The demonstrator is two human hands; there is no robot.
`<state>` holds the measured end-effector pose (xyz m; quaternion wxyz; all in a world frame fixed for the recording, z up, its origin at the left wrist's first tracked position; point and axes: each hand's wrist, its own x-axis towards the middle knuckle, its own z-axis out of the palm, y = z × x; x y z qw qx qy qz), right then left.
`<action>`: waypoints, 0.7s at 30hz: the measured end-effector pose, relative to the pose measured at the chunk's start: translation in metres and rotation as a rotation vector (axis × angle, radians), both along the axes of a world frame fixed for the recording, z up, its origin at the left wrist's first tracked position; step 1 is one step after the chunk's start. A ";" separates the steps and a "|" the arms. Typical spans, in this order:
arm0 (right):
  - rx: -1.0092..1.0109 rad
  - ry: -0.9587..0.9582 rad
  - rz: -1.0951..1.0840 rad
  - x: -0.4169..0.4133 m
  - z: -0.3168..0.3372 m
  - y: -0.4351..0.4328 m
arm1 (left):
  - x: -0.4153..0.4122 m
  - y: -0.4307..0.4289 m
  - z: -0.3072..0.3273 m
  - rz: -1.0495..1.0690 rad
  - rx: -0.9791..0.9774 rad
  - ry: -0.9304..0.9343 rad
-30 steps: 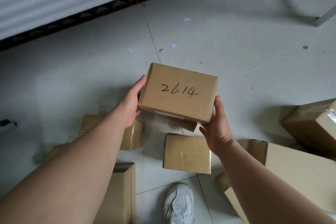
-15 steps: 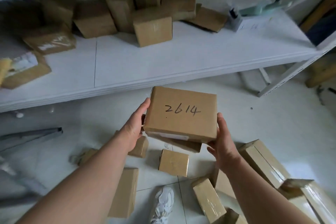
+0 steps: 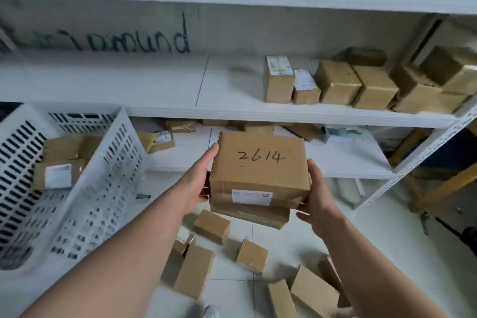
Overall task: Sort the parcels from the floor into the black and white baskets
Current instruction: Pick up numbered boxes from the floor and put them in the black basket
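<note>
I hold a brown cardboard parcel marked "2614" [image 3: 259,165] up in front of the shelves, with a second flatter parcel [image 3: 250,215] pressed under it. My left hand [image 3: 200,175] grips the left side and my right hand [image 3: 313,193] supports the right side and bottom. A white perforated basket [image 3: 85,188] stands at the left and holds a few parcels, one with a white label [image 3: 58,175]. Several more parcels lie on the floor below, among them a small box [image 3: 212,226] and another [image 3: 252,255]. No black basket is in view.
A white shelving rack [image 3: 232,111] fills the background. Its middle shelf carries a row of parcels [image 3: 338,82] at the right, and the lower shelf has scattered ones [image 3: 156,139]. A wooden frame [image 3: 438,188] stands at the far right. White tiled floor shows between the boxes.
My view has swung up from the floor to the shelves and the white basket. Both hands have kept hold of the "2614" parcel and lifted it with the one beneath.
</note>
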<state>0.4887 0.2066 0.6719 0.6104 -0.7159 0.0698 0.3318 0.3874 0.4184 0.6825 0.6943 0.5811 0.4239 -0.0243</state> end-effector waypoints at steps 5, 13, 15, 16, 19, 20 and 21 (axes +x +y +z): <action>-0.006 -0.064 0.089 -0.033 0.083 0.038 | -0.059 0.023 0.084 0.088 -0.008 -0.088; 0.054 -0.137 0.298 -0.106 0.167 0.150 | -0.169 0.086 0.174 0.370 0.114 -0.199; 0.067 -0.154 0.360 -0.131 0.179 0.184 | -0.202 0.112 0.183 0.434 0.118 -0.197; 0.071 -0.165 0.387 -0.144 0.184 0.202 | -0.219 0.125 0.187 0.455 0.119 -0.198; 0.093 -0.186 0.458 -0.189 0.196 0.256 | -0.271 0.166 0.198 0.540 0.138 -0.219; 0.099 -0.181 0.482 -0.204 0.198 0.275 | -0.288 0.181 0.202 0.569 0.149 -0.226; 0.106 -0.172 0.504 -0.220 0.201 0.294 | -0.306 0.197 0.204 0.592 0.155 -0.226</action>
